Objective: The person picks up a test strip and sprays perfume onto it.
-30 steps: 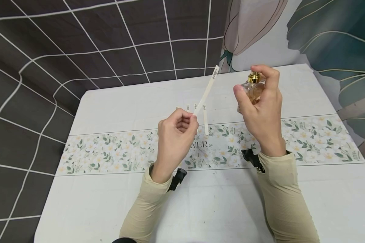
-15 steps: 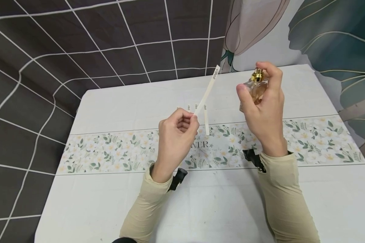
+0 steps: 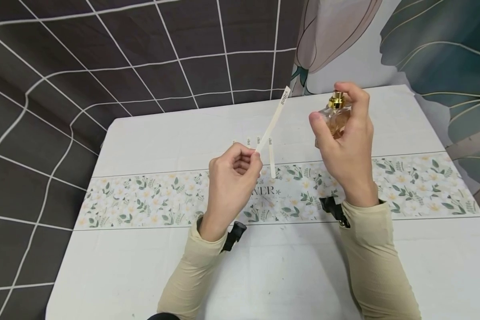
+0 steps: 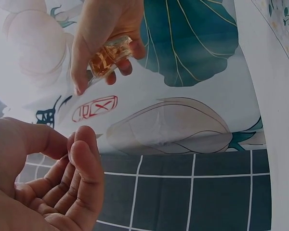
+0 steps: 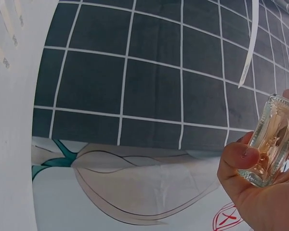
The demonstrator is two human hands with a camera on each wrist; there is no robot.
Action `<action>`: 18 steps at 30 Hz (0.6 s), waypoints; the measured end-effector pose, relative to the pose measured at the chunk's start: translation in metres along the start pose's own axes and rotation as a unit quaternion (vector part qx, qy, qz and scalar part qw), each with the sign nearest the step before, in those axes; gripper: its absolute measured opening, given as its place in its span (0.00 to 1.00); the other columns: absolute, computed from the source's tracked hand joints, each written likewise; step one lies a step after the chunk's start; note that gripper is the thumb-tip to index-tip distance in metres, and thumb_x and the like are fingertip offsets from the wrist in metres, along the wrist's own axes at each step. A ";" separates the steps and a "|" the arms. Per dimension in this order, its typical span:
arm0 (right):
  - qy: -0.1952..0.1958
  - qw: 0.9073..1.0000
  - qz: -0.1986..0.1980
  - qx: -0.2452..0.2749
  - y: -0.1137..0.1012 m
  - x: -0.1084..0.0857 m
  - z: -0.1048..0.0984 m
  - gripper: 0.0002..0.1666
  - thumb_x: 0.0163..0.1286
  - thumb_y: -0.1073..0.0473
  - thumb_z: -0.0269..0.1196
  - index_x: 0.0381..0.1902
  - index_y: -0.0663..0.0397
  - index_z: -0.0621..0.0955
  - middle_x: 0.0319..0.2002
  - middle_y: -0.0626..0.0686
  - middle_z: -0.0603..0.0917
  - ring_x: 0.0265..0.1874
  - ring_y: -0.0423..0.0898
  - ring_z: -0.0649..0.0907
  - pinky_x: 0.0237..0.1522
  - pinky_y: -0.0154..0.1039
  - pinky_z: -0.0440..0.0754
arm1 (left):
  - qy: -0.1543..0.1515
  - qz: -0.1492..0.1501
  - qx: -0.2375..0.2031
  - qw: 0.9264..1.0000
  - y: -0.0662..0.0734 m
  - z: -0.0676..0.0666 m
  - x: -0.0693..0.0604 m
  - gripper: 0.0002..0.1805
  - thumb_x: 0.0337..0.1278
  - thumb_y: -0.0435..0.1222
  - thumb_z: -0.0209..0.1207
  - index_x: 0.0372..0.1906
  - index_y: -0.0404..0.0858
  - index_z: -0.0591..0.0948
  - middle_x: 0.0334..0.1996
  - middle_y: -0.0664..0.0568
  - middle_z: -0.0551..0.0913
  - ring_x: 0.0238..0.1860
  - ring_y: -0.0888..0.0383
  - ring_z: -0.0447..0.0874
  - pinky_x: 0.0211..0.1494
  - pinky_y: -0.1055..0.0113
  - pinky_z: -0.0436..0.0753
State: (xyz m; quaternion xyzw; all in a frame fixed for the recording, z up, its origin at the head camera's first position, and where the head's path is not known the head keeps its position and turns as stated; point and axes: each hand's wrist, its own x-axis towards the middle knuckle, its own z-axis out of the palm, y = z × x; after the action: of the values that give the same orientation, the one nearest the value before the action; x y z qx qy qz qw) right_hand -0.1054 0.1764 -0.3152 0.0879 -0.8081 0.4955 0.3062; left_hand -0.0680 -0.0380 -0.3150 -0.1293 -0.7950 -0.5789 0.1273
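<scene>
Between thumb and forefinger, my left hand [image 3: 232, 182] pinches the lower end of a white perfume test strip [image 3: 275, 116]. The strip slants up to the right, its printed end on top. To its right, my right hand [image 3: 346, 151] holds a glass perfume bottle [image 3: 337, 119] above the table, the index finger on the gold sprayer [image 3: 336, 100]. Amber liquid shows through the bottle [image 5: 274, 139] in the right wrist view. The strip's far end is apart from the bottle. Another strip [image 3: 272, 160] lies on the table behind my left hand, which partly hides several more.
The white table [image 3: 152, 138] carries a floral band [image 3: 144, 200] across its middle. A dark cloth with a white grid [image 3: 144, 80] hangs at the back and left. A flower-patterned curtain [image 3: 440, 66] hangs at the right.
The right hand and bottle shifted slightly right at first, then a little back left. The left hand and its strip have stayed almost still.
</scene>
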 end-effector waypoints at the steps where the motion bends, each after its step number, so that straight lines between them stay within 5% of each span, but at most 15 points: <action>1: -0.001 1.000 0.005 -0.001 -0.001 0.000 0.000 0.29 0.74 0.51 0.62 0.70 0.40 0.69 0.44 0.38 0.73 0.24 0.40 0.76 0.23 0.26 0.72 | 0.000 0.001 0.001 1.000 0.000 0.000 0.000 0.05 0.62 0.26 0.58 0.34 0.30 0.84 0.24 0.46 0.87 0.22 0.60 0.84 0.28 0.68 0.85; 18: 0.003 1.000 0.001 -0.010 -0.002 -0.001 0.000 0.27 0.73 0.52 0.62 0.68 0.45 0.71 0.33 0.39 0.73 0.22 0.41 0.76 0.22 0.26 0.71 | -0.001 0.008 0.006 1.000 -0.002 0.000 -0.001 0.05 0.62 0.27 0.58 0.34 0.31 0.84 0.24 0.47 0.86 0.22 0.62 0.83 0.28 0.67 0.85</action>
State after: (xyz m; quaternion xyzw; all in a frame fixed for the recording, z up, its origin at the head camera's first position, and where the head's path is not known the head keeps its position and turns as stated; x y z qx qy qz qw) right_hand -0.1035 0.1753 -0.3149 0.0819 -0.8122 0.4879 0.3091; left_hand -0.0681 -0.0380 -0.3168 -0.1358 -0.7972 -0.5733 0.1320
